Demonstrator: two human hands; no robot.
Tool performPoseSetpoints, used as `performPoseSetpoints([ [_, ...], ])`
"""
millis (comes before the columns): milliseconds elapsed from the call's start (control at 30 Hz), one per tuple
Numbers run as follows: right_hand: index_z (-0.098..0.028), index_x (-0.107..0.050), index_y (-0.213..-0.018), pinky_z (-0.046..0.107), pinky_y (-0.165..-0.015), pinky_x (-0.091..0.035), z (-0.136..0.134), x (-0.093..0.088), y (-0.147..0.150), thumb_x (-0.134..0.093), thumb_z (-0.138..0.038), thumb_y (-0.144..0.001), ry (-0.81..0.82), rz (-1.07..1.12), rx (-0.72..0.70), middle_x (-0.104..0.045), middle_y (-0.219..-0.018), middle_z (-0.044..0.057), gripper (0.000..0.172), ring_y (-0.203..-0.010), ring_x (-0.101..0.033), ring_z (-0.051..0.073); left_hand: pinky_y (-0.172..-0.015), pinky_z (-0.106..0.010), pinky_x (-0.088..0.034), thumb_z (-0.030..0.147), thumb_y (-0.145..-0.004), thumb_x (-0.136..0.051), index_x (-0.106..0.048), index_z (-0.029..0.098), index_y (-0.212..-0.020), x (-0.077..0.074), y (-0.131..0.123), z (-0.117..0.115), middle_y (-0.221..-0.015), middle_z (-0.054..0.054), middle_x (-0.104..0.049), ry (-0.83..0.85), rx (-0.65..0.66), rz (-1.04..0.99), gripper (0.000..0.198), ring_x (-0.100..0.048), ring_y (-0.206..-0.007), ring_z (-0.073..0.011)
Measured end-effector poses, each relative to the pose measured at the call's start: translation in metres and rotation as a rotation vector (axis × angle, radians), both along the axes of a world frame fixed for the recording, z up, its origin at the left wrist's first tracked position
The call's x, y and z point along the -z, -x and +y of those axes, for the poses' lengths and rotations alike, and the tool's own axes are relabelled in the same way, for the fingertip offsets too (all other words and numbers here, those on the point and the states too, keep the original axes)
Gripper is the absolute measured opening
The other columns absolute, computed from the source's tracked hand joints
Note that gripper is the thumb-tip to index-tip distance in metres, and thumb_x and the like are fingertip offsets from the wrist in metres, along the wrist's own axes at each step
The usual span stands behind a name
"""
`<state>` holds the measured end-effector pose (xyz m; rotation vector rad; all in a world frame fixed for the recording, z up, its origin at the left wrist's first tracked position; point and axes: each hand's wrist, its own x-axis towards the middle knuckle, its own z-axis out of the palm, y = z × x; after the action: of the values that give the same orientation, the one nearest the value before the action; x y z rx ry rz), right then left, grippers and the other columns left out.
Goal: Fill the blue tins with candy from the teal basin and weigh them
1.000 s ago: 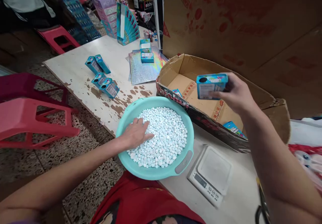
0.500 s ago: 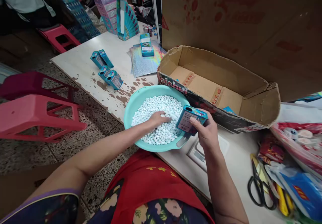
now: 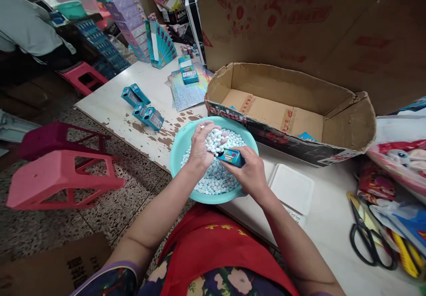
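My left hand (image 3: 200, 147) is cupped around a heap of small white candies (image 3: 214, 140), held against the hole in the top of a small blue box. That blue box (image 3: 232, 157) is gripped by my right hand (image 3: 249, 168), over the basin and tilted toward the left hand. Beneath both hands is a mint-green basin (image 3: 177, 157) with many more loose white candies (image 3: 216, 183) in it. How full the box is cannot be seen.
Several similar blue boxes (image 3: 148, 116) stand on the table, left of the basin. A cut-down cardboard box (image 3: 282, 109) lies behind, a white scale (image 3: 293, 187) at the right. Scissors (image 3: 369, 238) lie farther right; stools (image 3: 63, 176) stand at the left, and a person (image 3: 26, 25) sits beyond.
My left hand has come up out of the candies with a handful. The blue box has moved left over the basin and tipped, meeting that hand.
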<state>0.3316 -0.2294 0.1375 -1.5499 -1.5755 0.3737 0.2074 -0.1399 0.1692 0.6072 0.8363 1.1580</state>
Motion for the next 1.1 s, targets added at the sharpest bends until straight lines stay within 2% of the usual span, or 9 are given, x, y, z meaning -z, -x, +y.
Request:
performPoseSetpoints([
  [133,-0.022,-0.064,-0.102,0.037,-0.08,-0.048,0.006,-0.002,0.004,-0.076,-0.037,-0.077,0.003,-0.072,0.016,-0.07,-0.099,0.006,0.031,-0.092,-0.064,0.026,-0.067,-0.029,-0.057,0.033,-0.067,-0.078,-0.053,0.023,-0.104,0.008,-0.002,0.002,-0.082,0.0,-0.068,-0.053,-0.018,0.005,0.045,-0.069,-0.069,-0.0167],
  [333,-0.022,-0.065,-0.099,0.035,-0.078,-0.048,0.007,-0.009,0.005,-0.078,-0.041,-0.075,0.04,-0.063,0.029,-0.071,-0.097,0.005,0.034,-0.09,-0.065,0.025,-0.055,-0.023,-0.054,0.039,-0.066,-0.08,-0.055,0.017,-0.082,0.008,-0.002,0.005,-0.075,0.0,-0.065,-0.08,-0.04,0.094,0.036,-0.067,-0.06,-0.0138],
  [533,-0.021,-0.067,-0.096,0.032,-0.072,-0.046,0.008,-0.015,0.006,-0.078,-0.043,-0.072,0.095,-0.013,0.036,-0.072,-0.091,0.003,0.034,-0.082,-0.066,0.023,-0.049,-0.02,-0.051,0.035,-0.062,-0.083,-0.057,0.016,-0.089,0.004,-0.004,0.008,-0.081,-0.001,-0.067,-0.085,0.007,0.145,0.042,-0.064,-0.056,-0.0108],
  [667,-0.022,-0.068,-0.095,0.031,-0.07,-0.046,0.008,-0.014,0.007,-0.079,-0.044,-0.071,0.13,0.035,0.045,-0.072,-0.088,0.002,0.034,-0.079,-0.066,0.022,-0.052,-0.021,-0.053,0.038,-0.065,-0.081,-0.057,0.016,-0.086,0.005,-0.002,0.009,-0.075,0.0,-0.064,-0.101,0.061,0.179,0.039,-0.064,-0.057,-0.0114],
  [800,-0.022,-0.068,-0.095,0.031,-0.071,-0.046,0.008,-0.013,0.006,-0.079,-0.044,-0.072,0.124,0.076,0.036,-0.072,-0.09,0.002,0.034,-0.08,-0.065,0.022,-0.047,-0.019,-0.049,0.041,-0.067,-0.079,-0.053,0.018,-0.078,0.004,-0.004,0.011,-0.065,0.005,-0.054,-0.143,0.039,0.174,0.036,-0.06,-0.052,-0.0091],
  [1000,-0.023,-0.068,-0.096,0.032,-0.073,-0.047,0.013,-0.008,0.002,-0.078,-0.043,-0.072,0.147,0.086,0.072,-0.072,-0.091,0.002,0.033,-0.083,-0.065,0.023,-0.045,-0.02,-0.047,0.043,-0.07,-0.077,-0.055,0.017,-0.079,0.005,-0.01,0.014,-0.066,0.002,-0.058,-0.158,0.103,0.204,0.035,-0.058,-0.049,-0.0096],
  [1100,-0.023,-0.068,-0.096,0.032,-0.074,-0.047,0.014,-0.005,0.001,-0.079,-0.041,-0.071,0.145,0.08,0.085,-0.072,-0.093,0.002,0.032,-0.084,-0.065,0.023,-0.046,-0.019,-0.047,0.041,-0.07,-0.077,-0.055,0.017,-0.076,0.008,-0.014,0.014,-0.063,0.003,-0.057,-0.164,0.078,0.205,0.033,-0.059,-0.05,-0.0093],
])
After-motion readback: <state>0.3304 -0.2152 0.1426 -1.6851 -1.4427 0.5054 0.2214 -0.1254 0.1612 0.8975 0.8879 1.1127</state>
